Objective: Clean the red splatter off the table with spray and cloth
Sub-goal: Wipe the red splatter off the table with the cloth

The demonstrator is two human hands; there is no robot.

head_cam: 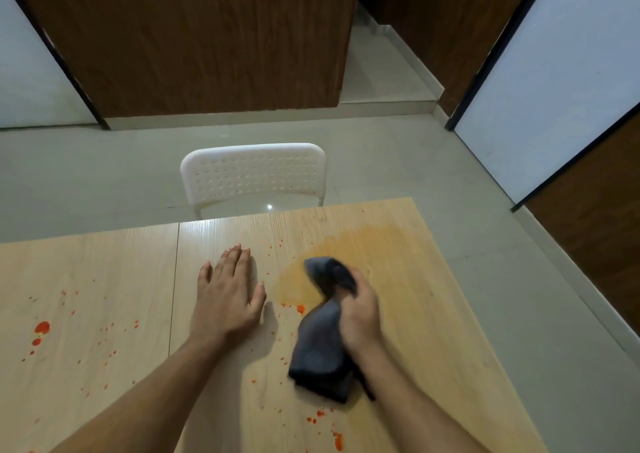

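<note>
My right hand (360, 314) grips the grey cloth (320, 345) at five o'clock; left hand (227, 297) lies flat, fingers spread, holding nothing; the table (433, 314) edge runs along three o'clock.

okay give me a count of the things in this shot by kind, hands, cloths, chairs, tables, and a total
Bare hands: 2, the left hand flat on the table, the right hand gripping the cloth
Dark grey bunched cloth: 1
White perforated plastic chair: 1
Light wood-grain tables: 2, butted together
Total: 6
</note>
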